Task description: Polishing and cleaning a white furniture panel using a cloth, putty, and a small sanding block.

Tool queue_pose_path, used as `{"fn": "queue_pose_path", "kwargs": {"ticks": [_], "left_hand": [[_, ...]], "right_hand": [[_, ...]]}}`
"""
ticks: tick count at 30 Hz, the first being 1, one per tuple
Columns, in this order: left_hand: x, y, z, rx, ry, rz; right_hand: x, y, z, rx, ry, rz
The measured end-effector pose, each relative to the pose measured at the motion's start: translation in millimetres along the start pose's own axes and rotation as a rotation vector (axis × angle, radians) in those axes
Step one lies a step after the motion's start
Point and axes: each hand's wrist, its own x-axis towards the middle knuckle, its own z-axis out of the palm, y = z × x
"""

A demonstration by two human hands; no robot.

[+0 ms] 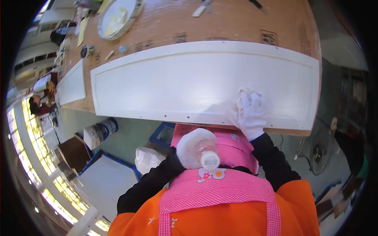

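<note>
A long white panel (177,80) with a raised border lies on the brown-covered table in front of me. My right hand (252,112), in a white glove, presses on the panel's right part, its fingers bent over a wadded whitish cloth (244,93); the cloth partly blends with the glove. Close to my body, my left hand (193,148), also gloved in white, is wrapped round a clear plastic bottle with a white cap (210,160). The cap points toward me, and the glove hides part of the bottle.
On the table (232,23) are a round tub (120,19) with yellowish contents, a white-bladed scraper (199,11) and a smaller white panel (74,84). A paint bucket (100,133) lies below left. A floor fan (321,153) stands at the right. Other people are at far left.
</note>
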Motion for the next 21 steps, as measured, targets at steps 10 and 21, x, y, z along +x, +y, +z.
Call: {"fn": "queue_pose_path", "kwargs": {"ticks": [10,21], "left_hand": [[-104.6,-51.3,-107.5,-0.029,0.178,0.048],[-257.9,-107.3,-230.2,-0.02,0.391,-0.133]], "right_hand": [[60.1,-290.8,128.6,0.142,-0.229,-0.502],[122.2,-516.2,228.6,0.164,-0.2,-0.705]]}}
